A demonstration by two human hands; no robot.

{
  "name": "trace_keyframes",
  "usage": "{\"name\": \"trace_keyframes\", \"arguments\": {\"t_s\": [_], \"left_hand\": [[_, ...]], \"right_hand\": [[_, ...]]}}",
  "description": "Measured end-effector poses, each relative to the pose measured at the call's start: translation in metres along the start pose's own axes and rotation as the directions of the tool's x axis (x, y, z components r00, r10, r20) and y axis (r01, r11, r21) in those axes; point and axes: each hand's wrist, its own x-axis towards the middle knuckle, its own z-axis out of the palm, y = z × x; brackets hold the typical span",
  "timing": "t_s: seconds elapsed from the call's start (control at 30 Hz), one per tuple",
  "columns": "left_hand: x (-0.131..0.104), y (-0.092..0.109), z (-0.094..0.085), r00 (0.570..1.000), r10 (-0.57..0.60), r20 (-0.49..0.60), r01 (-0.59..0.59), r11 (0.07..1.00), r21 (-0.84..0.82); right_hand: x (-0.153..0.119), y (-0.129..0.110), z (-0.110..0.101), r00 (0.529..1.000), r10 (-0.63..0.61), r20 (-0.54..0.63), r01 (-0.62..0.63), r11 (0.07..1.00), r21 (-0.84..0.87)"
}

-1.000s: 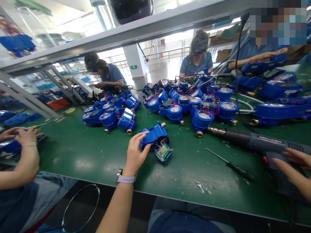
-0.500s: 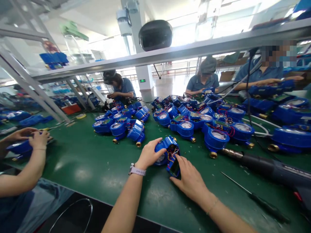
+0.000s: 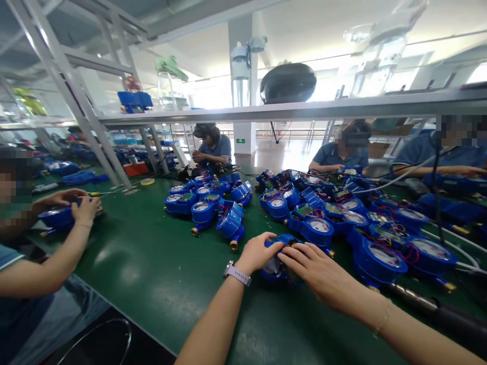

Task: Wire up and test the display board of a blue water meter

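Note:
A blue water meter (image 3: 271, 274) lies on the green bench in front of me, mostly covered by my hands. My left hand (image 3: 256, 254), with a watch on its wrist, grips the meter's left side, thumb across the top. Over the right part of the same meter, my right hand (image 3: 321, 267) is pressed down with its fingers together, their tips near my left thumb. Beneath the fingers, the meter's housing and any wires are hidden. Just beyond stands another blue meter (image 3: 230, 220) with a brass end.
Many blue meters with loose wires (image 3: 317, 225) crowd the bench's far and right side. A heat gun (image 3: 449, 309) lies at the right edge. On the left, a co-worker's hands (image 3: 83, 205) handle another meter. A metal shelf (image 3: 213, 115) spans above, and yellow tape (image 3: 147, 181) lies farther back.
My right hand has moved from the meter's open right part to over its top, covering the wires and display seen before. The camera view has turned left.

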Motion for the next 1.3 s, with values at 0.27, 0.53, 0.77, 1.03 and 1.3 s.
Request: {"name": "trace_keyframes", "arguments": {"t_s": [0.27,0.53,0.77,1.03,1.3], "left_hand": [[0.041,-0.021,-0.014,0.980,-0.081,0.184,0.113,0.978,-0.175],[0.026,-0.047,-0.013,0.962,-0.155,0.227,0.242,0.868,-0.434],[-0.001,-0.055,-0.006,0.954,-0.241,0.176,0.298,0.735,-0.608],[-0.010,-0.056,0.005,0.966,-0.235,0.108,0.242,0.672,-0.700],[-0.010,-0.060,0.010,0.971,-0.231,0.060,0.207,0.689,-0.694]], "right_hand": [[0.020,0.056,0.009,0.996,0.062,0.068,-0.070,0.991,0.115],[0.048,0.060,-0.001,0.975,0.056,0.214,-0.167,0.822,0.544],[0.058,0.039,0.047,0.903,0.429,-0.011,-0.254,0.554,0.793],[0.071,0.034,0.062,0.745,0.666,0.011,-0.367,0.396,0.841],[0.080,0.033,0.042,0.772,0.632,-0.060,-0.318,0.468,0.825]]}}
